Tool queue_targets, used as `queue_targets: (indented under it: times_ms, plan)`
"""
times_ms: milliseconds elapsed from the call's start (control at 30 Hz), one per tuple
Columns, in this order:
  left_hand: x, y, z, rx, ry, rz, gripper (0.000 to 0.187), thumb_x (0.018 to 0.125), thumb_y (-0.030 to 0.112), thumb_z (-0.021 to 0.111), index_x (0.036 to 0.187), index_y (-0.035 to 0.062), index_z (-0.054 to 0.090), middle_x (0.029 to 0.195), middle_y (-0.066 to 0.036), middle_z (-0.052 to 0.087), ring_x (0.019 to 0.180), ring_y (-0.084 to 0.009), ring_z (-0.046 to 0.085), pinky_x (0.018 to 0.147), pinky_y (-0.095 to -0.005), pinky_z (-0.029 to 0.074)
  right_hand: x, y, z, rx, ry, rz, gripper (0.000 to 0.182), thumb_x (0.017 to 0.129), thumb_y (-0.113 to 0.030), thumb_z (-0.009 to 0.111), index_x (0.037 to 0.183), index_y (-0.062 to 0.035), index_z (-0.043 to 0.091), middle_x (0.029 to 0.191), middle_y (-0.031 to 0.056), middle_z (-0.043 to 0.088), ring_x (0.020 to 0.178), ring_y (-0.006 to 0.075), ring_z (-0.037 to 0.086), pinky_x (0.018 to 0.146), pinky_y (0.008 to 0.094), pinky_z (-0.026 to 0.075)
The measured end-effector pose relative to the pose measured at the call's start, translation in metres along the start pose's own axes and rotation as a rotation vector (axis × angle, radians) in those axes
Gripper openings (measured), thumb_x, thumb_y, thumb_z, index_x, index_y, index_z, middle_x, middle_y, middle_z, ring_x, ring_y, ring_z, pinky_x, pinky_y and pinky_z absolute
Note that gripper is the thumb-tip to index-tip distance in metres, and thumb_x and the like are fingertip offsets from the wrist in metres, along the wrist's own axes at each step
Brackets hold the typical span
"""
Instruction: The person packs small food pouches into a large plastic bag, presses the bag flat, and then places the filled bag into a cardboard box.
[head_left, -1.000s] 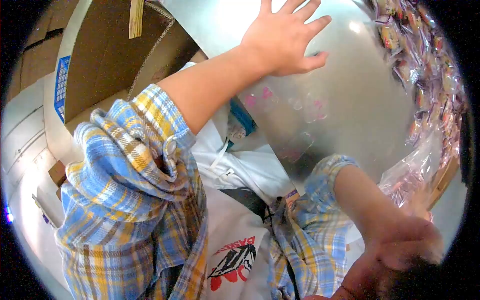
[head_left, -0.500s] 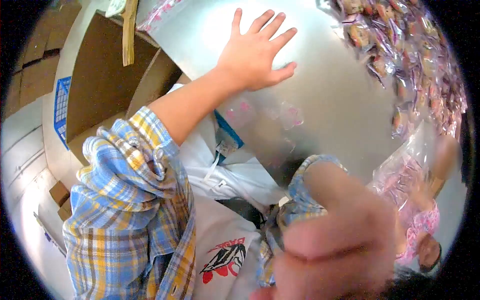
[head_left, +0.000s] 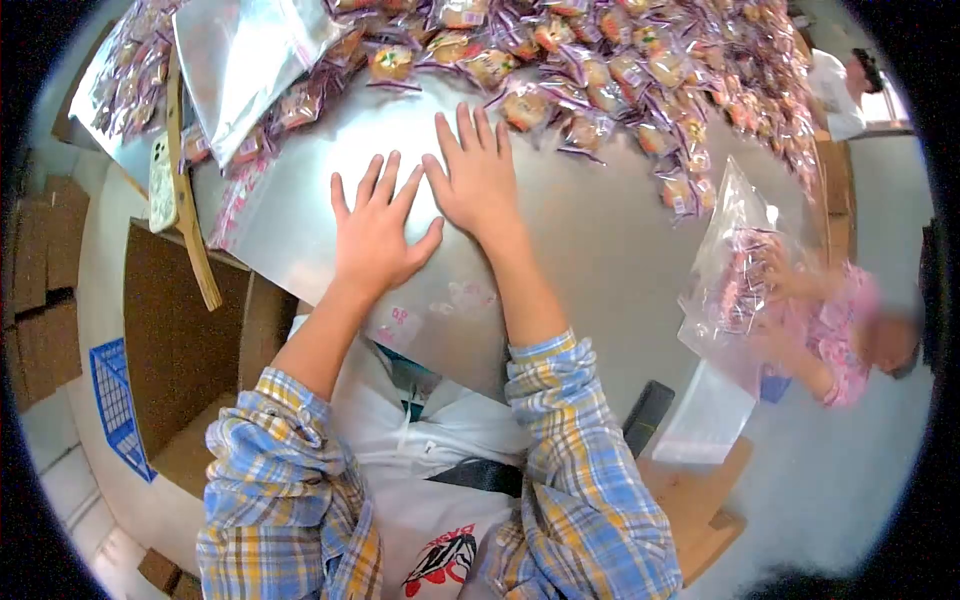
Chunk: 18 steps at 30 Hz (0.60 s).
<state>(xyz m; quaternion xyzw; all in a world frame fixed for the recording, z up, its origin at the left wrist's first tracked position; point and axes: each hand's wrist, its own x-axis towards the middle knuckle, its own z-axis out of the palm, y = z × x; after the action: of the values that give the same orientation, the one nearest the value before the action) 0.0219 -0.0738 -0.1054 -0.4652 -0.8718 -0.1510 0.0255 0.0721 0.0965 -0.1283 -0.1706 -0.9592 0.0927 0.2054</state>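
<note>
My left hand (head_left: 382, 230) rests palm down on the shiny metal table (head_left: 590, 270), fingers spread and holding nothing. Beside it, my right hand (head_left: 478, 180) is also flat on the metal, its fingers apart and its thumb close to the left fingertips. Just beyond the right fingertips lies a heap of small wrapped snacks (head_left: 525, 105) in clear and purple packaging. Below my wrists, near the table's front edge, sit small clear plastic pieces with pink print (head_left: 395, 325).
A large clear plastic bag (head_left: 240, 75) lies at the upper left by a wooden strip (head_left: 190, 200) and a phone (head_left: 162, 185). An open cardboard box (head_left: 185, 340) stands left. At right, another person (head_left: 850, 330) handles a clear bag of snacks (head_left: 745, 275).
My right hand has gone from close before the camera to flat on the table. My left hand stays spread on the metal. The view has turned, showing more of the snack heap.
</note>
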Motion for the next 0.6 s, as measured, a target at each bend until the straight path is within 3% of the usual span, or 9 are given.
queue_targets:
  times_ms: [167, 567, 600]
  plan:
    - [0.001, -0.004, -0.003, -0.021, -0.017, -0.011, 0.072, 0.089, 0.051, 0.064, 0.152, 0.0171, 0.052, 0.162, -0.016, 0.041, 0.152, -0.0345, 0.035, 0.122, -0.0700, 0.011, -0.020, -0.007, -0.009, -0.006, -0.075, 0.083, 0.061, 0.102, -0.041, 0.051, 0.154, -0.0096, 0.048, 0.162, 0.0210, 0.041, 0.152, 0.0395, 0.033, 0.125, 0.0562, 0.020]
    - [-0.003, -0.003, -0.002, -0.093, -0.018, -0.037, 0.072, 0.093, 0.055, 0.059, 0.153, 0.0174, 0.051, 0.166, -0.015, 0.036, 0.156, -0.0309, 0.027, 0.125, -0.0663, 0.004, -0.162, -0.031, -0.072, -0.008, -0.221, 0.091, 0.063, 0.102, -0.037, 0.053, 0.155, -0.0050, 0.044, 0.162, 0.0216, 0.040, 0.150, 0.0413, 0.035, 0.123, 0.0557, 0.025]
    - [-0.003, -0.004, -0.002, -0.076, -0.026, -0.035, 0.071, 0.094, 0.055, 0.057, 0.154, 0.0173, 0.049, 0.166, -0.015, 0.036, 0.156, -0.0307, 0.027, 0.125, -0.0661, 0.004, -0.170, -0.037, -0.083, 0.036, -0.188, 0.105, 0.055, 0.101, -0.031, 0.057, 0.149, -0.0046, 0.052, 0.158, 0.0200, 0.046, 0.147, 0.0404, 0.041, 0.121, 0.0556, 0.029]
